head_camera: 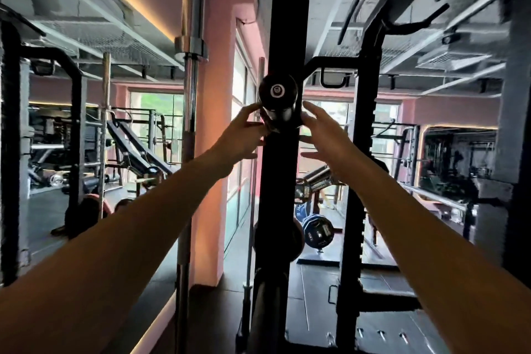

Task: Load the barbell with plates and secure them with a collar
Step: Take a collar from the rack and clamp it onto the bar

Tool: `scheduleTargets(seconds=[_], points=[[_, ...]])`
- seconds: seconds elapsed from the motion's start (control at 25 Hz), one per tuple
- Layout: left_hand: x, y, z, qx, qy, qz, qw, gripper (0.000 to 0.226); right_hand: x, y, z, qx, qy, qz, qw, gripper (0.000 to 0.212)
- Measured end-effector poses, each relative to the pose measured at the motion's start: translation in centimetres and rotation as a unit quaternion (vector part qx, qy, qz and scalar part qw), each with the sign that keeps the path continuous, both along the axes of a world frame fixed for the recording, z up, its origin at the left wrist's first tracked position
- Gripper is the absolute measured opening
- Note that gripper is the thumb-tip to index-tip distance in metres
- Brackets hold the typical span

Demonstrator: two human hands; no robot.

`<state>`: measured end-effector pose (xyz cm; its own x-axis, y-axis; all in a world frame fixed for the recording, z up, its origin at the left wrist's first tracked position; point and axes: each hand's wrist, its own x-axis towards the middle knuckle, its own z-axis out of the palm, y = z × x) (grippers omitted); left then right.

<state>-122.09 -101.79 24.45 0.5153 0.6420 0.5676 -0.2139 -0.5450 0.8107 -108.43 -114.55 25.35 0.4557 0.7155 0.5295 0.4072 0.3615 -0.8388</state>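
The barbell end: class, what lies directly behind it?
Behind the barbell end stands a black rack post. The left hand and right hand flank the sleeve; any collar there is too dark to make out.

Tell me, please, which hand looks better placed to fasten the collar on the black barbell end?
Probably the left hand: its fingers already touch the dark collar behind the round black barbell end; the right hand lies open beside it.

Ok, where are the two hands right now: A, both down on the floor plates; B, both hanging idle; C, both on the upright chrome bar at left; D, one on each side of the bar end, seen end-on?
D: the left hand and right hand flank the bar end, fingers spread.
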Motion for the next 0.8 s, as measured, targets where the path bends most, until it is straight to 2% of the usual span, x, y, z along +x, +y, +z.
scheduleTargets(seconds=[0.16,0.28,0.56,0.68,0.8], points=[[0.1,-1.0,-0.2,0.012,-0.035,-0.048,0.998,0.055,-0.6,0.0,-0.1,0.032,0.012,-0.017,0.999,0.022],[-1.1,-2.4,-0.4,0.034,-0.046,-0.064,0.996,0.064,-1.4,-1.0,-0.6,0.045,-0.005,-0.028,0.999,0.021],[-5.1,-9.7,-0.9,0.044,-0.087,0.001,0.995,0.071,-5.8,-6.0,-1.6,0.108,-0.022,-0.001,0.994,0.023],[-7.4,-13.6,-0.9,0.035,-0.117,0.041,0.992,0.063,-7.9,-8.7,-2.1,0.130,-0.047,0.012,0.990,0.023],[-9.5,-17.7,-1.4,0.030,-0.134,0.059,0.989,0.046,-9.9,-12.2,-2.6,0.136,-0.043,0.043,0.989,0.025]])
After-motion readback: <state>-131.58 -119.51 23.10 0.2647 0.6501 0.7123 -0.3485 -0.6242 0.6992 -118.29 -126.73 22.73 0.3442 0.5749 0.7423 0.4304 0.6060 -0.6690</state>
